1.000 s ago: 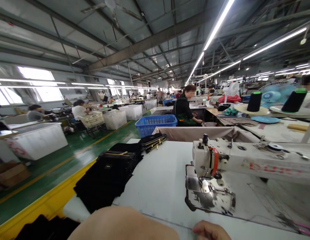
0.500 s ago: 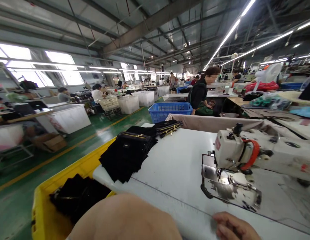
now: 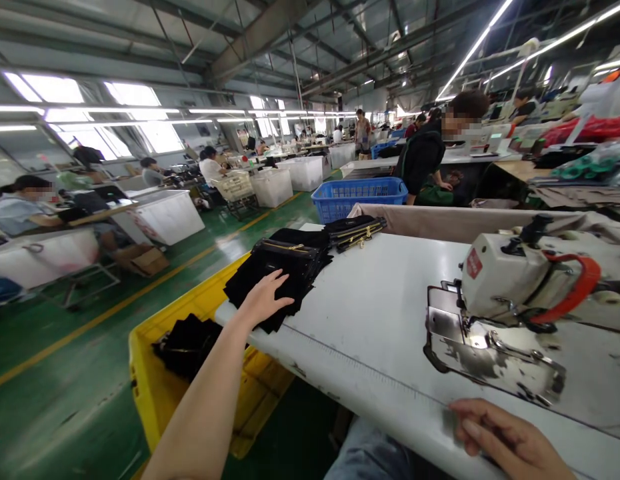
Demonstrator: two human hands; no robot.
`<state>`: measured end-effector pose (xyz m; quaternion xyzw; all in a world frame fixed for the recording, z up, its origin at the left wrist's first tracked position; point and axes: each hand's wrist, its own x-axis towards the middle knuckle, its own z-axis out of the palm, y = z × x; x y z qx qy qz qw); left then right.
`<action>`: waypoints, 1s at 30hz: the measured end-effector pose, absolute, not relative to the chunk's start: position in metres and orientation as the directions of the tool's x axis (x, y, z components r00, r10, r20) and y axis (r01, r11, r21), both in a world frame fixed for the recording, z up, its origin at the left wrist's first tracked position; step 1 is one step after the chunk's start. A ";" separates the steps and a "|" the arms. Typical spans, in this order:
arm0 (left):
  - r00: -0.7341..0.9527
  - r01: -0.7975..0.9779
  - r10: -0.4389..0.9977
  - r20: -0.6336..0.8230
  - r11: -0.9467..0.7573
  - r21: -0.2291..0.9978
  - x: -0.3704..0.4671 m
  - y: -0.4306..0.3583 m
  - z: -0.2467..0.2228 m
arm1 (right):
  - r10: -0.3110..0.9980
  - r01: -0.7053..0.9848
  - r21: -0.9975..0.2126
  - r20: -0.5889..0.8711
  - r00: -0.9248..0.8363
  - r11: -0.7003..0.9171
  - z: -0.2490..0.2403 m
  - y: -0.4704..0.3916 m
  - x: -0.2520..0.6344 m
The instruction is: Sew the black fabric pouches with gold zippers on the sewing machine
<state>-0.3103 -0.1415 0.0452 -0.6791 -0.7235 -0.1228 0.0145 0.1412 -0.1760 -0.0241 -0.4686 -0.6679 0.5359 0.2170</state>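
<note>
My left hand (image 3: 267,299) is open, fingers spread, palm down over the front of a stack of black fabric pieces (image 3: 290,257) with gold zips. Whether the fingertips press on the top piece I cannot tell. The stack lies at the left end of the white sewing table (image 3: 360,293). At the table's front edge, my right hand (image 3: 500,433) rests with loosely bent fingers and nothing visible in them. Beyond it stands a white sewing machine (image 3: 510,280) with an orange guard and a metal plate. A smaller bundle of black zipped pieces (image 3: 357,232) lies behind the stack.
Below the table's left end, a yellow crate (image 3: 145,380) holds more black pieces (image 3: 187,343). A blue basket (image 3: 360,193) stands behind the table, beside a co-worker in black (image 3: 423,157). A printed ruler line runs along the table front. Cloth edging (image 3: 440,223) borders the back.
My left arm, which was low across the front of the view, has stretched forward and the hand is now at the black stack. My right hand stays near the table edge. The view has shifted.
</note>
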 end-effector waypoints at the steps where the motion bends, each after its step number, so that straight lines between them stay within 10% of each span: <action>1: -0.071 0.986 0.976 0.205 0.038 0.163 -0.310 -0.143 0.044 | 0.857 0.403 -0.915 -0.223 -0.464 -0.020 -0.023 -0.176 0.141; 11: -0.214 0.977 0.746 0.631 0.160 0.142 -0.292 -0.143 0.117 | 0.863 0.295 -0.954 -0.198 -0.465 -0.060 0.005 -0.173 0.124; 15: 0.138 0.987 0.703 0.697 -0.160 -0.034 -0.215 -0.169 0.157 | 0.878 0.061 -0.985 -0.172 -0.446 -0.162 0.017 -0.166 0.101; 18: 0.708 0.681 0.543 0.451 -0.694 -0.233 -0.138 -0.195 0.140 | 0.808 -0.331 -0.851 -0.167 -0.565 -0.408 0.028 -0.167 0.084; 24: 0.907 0.319 0.403 0.122 -0.846 0.427 -0.077 -0.211 0.077 | 0.783 -0.349 -0.844 -0.126 -0.609 -0.408 0.028 -0.190 0.079; 30: 0.597 0.639 0.776 0.202 -0.613 0.465 -0.105 -0.200 0.099 | 0.897 -0.435 -0.854 -0.078 -0.436 -0.286 0.040 -0.205 0.094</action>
